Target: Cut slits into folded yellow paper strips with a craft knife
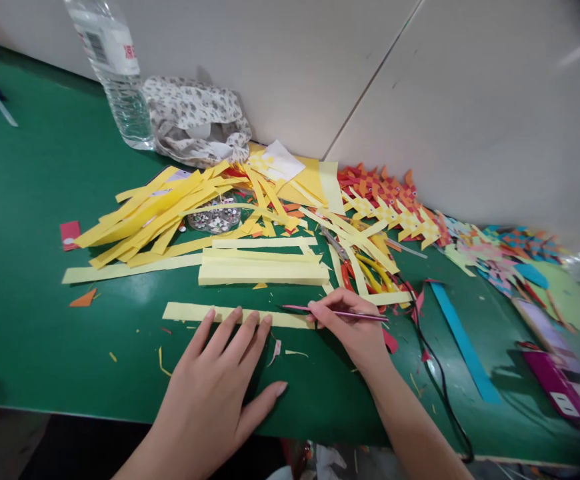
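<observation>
Near the centre of the frame, a pale yellow paper strip (187,311) lies crosswise on the green surface (80,353). The left hand (213,380) lies palm down with its fingers extended and slightly spread, four fingertips resting on the strip and the thumb apart at the side; it grasps nothing. The right hand (350,330), at the strip's right end, has its fingers pinched around a slim purple pen-like tool (363,316), whose dark tip points left, just above the strip. Farther up the frame lies a folded pale yellow sheet (263,270), with a heap of yellow strips (155,220) to its upper left. A plastic bottle (125,100) stands at upper left, beside a patterned pouch (197,117). A blue strip (463,340) lies at lower right.
</observation>
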Tool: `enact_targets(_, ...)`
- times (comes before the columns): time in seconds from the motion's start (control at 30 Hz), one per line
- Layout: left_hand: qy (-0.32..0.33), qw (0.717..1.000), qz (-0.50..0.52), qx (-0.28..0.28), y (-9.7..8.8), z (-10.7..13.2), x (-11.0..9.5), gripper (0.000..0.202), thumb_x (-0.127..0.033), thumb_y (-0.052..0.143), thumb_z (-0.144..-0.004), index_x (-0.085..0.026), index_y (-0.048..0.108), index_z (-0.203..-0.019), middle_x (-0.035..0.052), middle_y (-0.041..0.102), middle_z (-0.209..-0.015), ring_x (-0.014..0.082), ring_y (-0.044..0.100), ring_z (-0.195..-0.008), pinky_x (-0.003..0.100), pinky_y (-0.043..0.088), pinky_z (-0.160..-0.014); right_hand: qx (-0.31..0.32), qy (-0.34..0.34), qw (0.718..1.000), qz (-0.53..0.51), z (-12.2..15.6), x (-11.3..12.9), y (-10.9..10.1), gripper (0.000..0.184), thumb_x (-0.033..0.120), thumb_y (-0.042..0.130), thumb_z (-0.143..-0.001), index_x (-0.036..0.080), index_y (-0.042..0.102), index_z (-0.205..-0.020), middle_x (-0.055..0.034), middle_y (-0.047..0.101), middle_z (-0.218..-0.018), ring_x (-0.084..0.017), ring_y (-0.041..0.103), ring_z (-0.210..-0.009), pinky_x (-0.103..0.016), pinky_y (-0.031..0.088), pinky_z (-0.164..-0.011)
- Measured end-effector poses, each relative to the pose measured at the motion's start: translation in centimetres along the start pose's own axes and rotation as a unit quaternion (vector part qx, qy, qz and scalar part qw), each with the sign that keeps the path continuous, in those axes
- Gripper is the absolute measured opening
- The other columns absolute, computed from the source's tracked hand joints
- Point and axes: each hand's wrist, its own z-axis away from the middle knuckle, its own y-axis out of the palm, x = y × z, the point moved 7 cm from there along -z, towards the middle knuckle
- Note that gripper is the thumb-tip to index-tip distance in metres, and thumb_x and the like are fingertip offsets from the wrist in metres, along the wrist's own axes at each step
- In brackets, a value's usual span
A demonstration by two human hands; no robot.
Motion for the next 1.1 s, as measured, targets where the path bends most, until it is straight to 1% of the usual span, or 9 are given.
enact_targets(0.1,-0.003,1.000,-0.003,-0.004,0.1,0.0,-0.2,0.055,-0.053,0.046,-0.092,-0.018,0.058,-0.132,0.0041,0.066,-0.127,0.0276,0.056,-0.117,0.044,0.025,-0.107,-0.005,0.007,0.999,-0.039,-0.1,-0.4,-0.2,0.022,0.035,0.081,-0.072,0.020,0.068,-0.063,0.0001,0.071,-0.057,-0.011,0.064,-0.051,-0.021,0.053,-0.054)
enact_targets(0.17,-0.005,1.000,-0.003,-0.005,0.2,0.0,-0.2,0.054,-0.053,0.046,-0.092,-0.018,0.058,-0.132,0.0044,0.065,-0.128,0.0278,0.056,-0.118,0.044,0.025,-0.108,0.007,0.031,0.997,-0.069,-0.3,-0.8,0.0,0.023,0.035,0.082,-0.071,0.020,0.068,-0.063,0.0000,0.071,-0.056,-0.012,0.065,-0.050,-0.021,0.054,-0.054)
enact_targets(0.27,-0.006,1.000,-0.003,-0.008,0.2,0.1,-0.2,0.053,-0.052,0.045,-0.092,-0.018,0.058,-0.131,0.0047,0.065,-0.128,0.0280,0.056,-0.118,0.045,0.026,-0.108,0.022,0.054,0.995,-0.078,-0.3,-1.1,0.5,0.023,0.035,0.082,-0.071,0.019,0.068,-0.062,-0.0007,0.072,-0.055,-0.012,0.067,-0.052,-0.020,0.056,-0.056)
enact_targets(0.63,-0.009,1.000,-0.002,-0.007,0.1,0.0,-0.3,0.052,-0.050,0.045,-0.092,-0.017,0.059,-0.130,0.0053,0.066,-0.126,0.0287,0.056,-0.117,0.045,0.027,-0.107,0.035,0.046,0.996,-0.064,-0.2,-0.8,1.0,0.021,0.033,0.081,-0.073,0.019,0.068,-0.063,-0.0006,0.072,-0.057,-0.013,0.069,-0.055,-0.021,0.057,-0.059)
enact_targets(0.83,-0.007,1.000,-0.006,-0.008,0.1,-0.1,-0.2,0.052,-0.050,0.045,-0.092,-0.017,0.060,-0.129,0.0048,0.066,-0.126,0.0284,0.057,-0.117,0.045,0.027,-0.106,0.012,0.046,0.997,-0.063,0.0,-0.5,0.9,0.021,0.033,0.080,-0.073,0.019,0.068,-0.062,0.0005,0.071,-0.056,-0.013,0.069,-0.055,-0.021,0.057,-0.059)
enact_targets(1.0,-0.006,1.000,-0.005,-0.005,0.1,0.0,-0.2,0.052,-0.051,0.045,-0.092,-0.017,0.060,-0.129,0.0051,0.067,-0.126,0.0285,0.057,-0.117,0.045,0.027,-0.106,0.036,0.041,0.996,-0.066,-0.2,-0.8,0.9,0.020,0.032,0.081,-0.072,0.019,0.069,-0.064,-0.0002,0.072,-0.057,-0.013,0.069,-0.054,-0.021,0.057,-0.058)
enact_targets(1.1,-0.005,1.000,-0.005,-0.004,0.1,0.0,-0.3,0.053,-0.050,0.044,-0.092,-0.017,0.060,-0.130,0.0055,0.066,-0.126,0.0287,0.057,-0.117,0.046,0.027,-0.107,0.038,0.039,0.997,-0.062,-0.2,-0.9,0.9,0.021,0.032,0.080,-0.074,0.019,0.069,-0.063,-0.0006,0.072,-0.057,-0.013,0.069,-0.055,-0.021,0.058,-0.059)
